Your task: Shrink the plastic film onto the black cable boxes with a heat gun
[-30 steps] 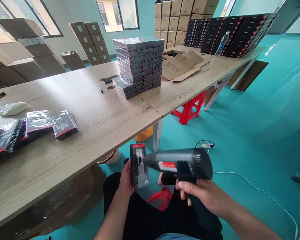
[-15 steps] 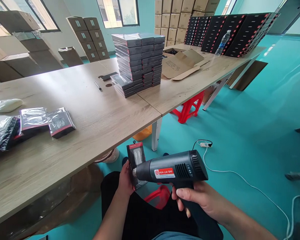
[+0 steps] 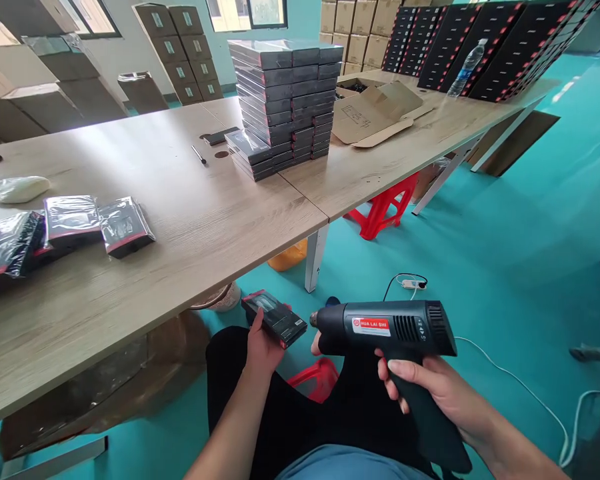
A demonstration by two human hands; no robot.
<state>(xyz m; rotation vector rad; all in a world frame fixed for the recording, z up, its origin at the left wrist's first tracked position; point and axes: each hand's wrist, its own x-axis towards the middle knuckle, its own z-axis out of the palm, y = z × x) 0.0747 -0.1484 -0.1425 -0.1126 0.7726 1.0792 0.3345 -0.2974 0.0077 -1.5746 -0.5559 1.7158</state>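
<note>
My left hand (image 3: 266,341) is closed around a flat black box with a red edge (image 3: 275,317), held tilted above my lap. In my right hand (image 3: 420,380) is a dark heat gun (image 3: 385,328), gripped by its handle. Its nozzle points left and sits just right of the box, apart from it. Several black boxes in clear plastic wrap (image 3: 125,227) lie on the table at the left. A tall stack of similar wrapped boxes (image 3: 285,100) stands farther back on the tabletop.
The wooden table (image 3: 220,220) runs along my left and front. Beyond the stack lie an opened carton (image 3: 375,113), a water bottle (image 3: 467,67) and rows of black boxes (image 3: 520,50). A red stool (image 3: 385,207) and a power strip with cables (image 3: 413,285) are on the floor.
The box has tipped from upright to a flatter tilt in my left hand. The heat gun has moved right, and its nozzle no longer overlaps the box.
</note>
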